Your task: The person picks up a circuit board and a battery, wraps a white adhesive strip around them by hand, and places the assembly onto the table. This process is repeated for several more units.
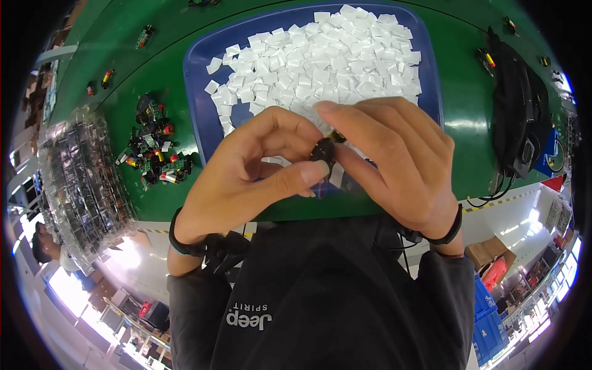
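Observation:
Between my two hands, over the near edge of the blue tray (192, 92), is a small black part (322, 153) with a yellowish bit at its upper right end. My left hand (246, 163) pinches it between thumb and fingers. The fingers of my right hand (401, 160) close round its upper right end, partly hiding it. Thin, purplish wire-like strands show just below the left thumb tip. Under and beyond my hands, a heap of small white square pieces (333, 58) fills much of the tray.
Left of the tray lies a pile of small electronic assemblies (157, 145) on the green table (468, 117). Further left is a stack in clear plastic wrap (83, 179). A black bag-like object (521, 105) sits at the right, with cables. A few more assemblies (145, 37) lie scattered.

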`<act>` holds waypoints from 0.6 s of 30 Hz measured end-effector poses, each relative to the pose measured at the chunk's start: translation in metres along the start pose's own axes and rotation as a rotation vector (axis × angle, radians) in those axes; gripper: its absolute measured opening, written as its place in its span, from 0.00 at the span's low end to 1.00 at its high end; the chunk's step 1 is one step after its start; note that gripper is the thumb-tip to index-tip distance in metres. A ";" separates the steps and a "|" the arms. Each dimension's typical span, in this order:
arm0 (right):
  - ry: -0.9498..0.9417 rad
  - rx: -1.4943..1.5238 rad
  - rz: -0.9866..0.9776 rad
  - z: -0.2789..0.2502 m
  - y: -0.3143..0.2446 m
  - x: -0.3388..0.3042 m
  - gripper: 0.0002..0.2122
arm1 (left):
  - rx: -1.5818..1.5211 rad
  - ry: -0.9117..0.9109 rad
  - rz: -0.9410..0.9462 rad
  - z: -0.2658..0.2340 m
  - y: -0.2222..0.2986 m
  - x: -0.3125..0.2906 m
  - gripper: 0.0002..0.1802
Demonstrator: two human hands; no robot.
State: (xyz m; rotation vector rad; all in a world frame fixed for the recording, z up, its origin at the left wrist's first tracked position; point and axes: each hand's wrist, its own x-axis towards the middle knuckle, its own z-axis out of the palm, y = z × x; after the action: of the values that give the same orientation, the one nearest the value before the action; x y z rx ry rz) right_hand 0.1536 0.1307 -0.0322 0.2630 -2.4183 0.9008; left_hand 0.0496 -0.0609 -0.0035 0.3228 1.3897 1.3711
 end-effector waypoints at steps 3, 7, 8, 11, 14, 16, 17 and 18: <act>0.087 -0.029 -0.022 -0.002 0.001 0.001 0.23 | 0.010 -0.005 -0.016 -0.002 -0.005 0.002 0.20; 0.025 0.037 0.137 -0.022 -0.007 -0.005 0.18 | -0.051 0.064 0.094 -0.004 -0.015 0.005 0.20; -0.015 0.129 0.230 -0.021 -0.009 -0.009 0.16 | -0.050 0.077 0.099 -0.002 -0.015 0.004 0.20; -0.091 0.302 0.425 -0.018 -0.013 -0.020 0.13 | -0.050 0.089 0.108 0.003 -0.016 0.003 0.20; -0.106 0.500 0.622 -0.011 -0.013 -0.027 0.12 | 0.003 0.081 0.179 0.007 -0.021 0.005 0.18; -0.097 0.387 0.485 -0.007 -0.008 -0.027 0.12 | -0.009 0.118 0.162 0.012 -0.021 0.004 0.17; -0.087 0.274 0.348 -0.005 -0.004 -0.026 0.12 | -0.022 0.156 0.144 0.014 -0.020 0.003 0.16; -0.078 0.161 0.211 -0.004 -0.003 -0.026 0.12 | -0.035 0.194 0.127 0.015 -0.021 0.003 0.16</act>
State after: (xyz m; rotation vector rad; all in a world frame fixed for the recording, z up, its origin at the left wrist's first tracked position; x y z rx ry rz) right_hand 0.1777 0.1309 -0.0425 0.1042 -2.4811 1.2021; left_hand 0.0705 -0.0569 -0.0176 0.2639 1.5232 1.5628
